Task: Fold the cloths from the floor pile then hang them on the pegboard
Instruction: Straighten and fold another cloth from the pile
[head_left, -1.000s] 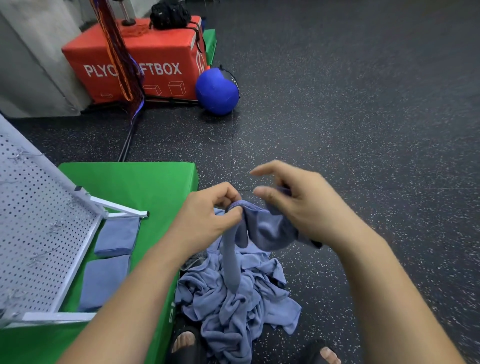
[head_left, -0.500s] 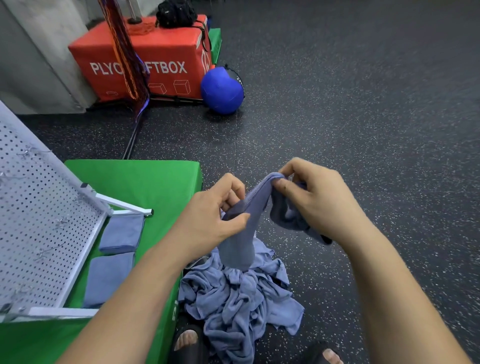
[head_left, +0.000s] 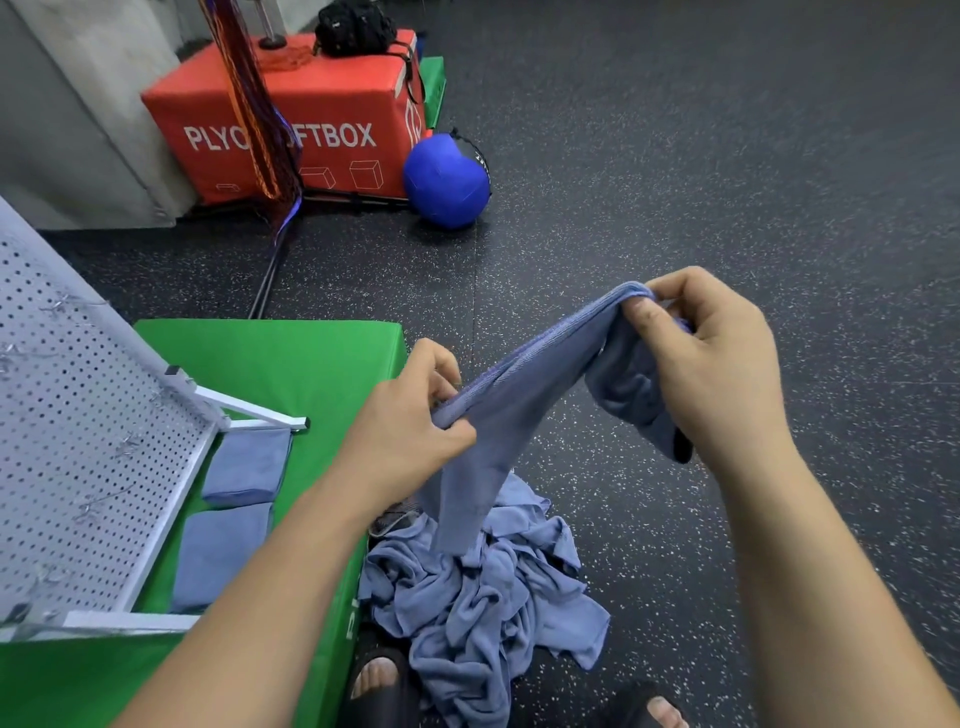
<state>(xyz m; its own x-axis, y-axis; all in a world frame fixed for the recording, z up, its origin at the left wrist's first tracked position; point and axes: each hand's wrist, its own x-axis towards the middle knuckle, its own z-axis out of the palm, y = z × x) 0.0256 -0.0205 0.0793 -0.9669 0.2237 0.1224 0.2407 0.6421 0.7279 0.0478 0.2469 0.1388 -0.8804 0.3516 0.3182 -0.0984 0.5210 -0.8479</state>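
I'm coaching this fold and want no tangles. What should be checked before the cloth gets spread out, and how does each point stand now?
1. Left hand pinches the cloth by its edge: ok.
2. Right hand pinches the other end: ok.
3. Cloth spread flat for folding: not ok, it is bunched under the right hand.
4. Hanging tail free of the floor pile: cannot tell, they overlap in this view.
5. Bare spot on the green mat beyond the folded cloths: ok.
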